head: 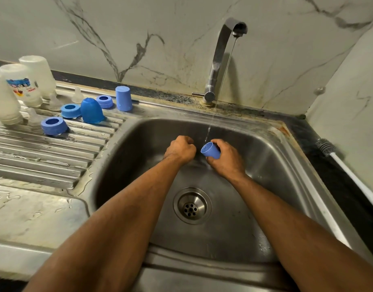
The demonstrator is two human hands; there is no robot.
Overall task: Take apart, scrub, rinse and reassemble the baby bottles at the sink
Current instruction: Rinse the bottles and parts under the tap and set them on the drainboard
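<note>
While water runs thin from the tap [236, 28], the right hand [225, 159] grips a blue cap [210, 151] over the sink [265, 165]; turn it so the stream reaches inside. Its axis tilts, mouth up-left. The left hand [180, 151] is fisted, seemingly empty

Left hand [180, 149] curled knuckles-up; I can't tell whether the fingers enclose anything. Right hand [225, 160] covers the far half of the blue cap [210, 151]; its inside is not visible. Far left of the fingers, the nearest bottle [3, 100] is cut by the frame edge. Brush [328, 148] handle runs out of frame at right.
</note>
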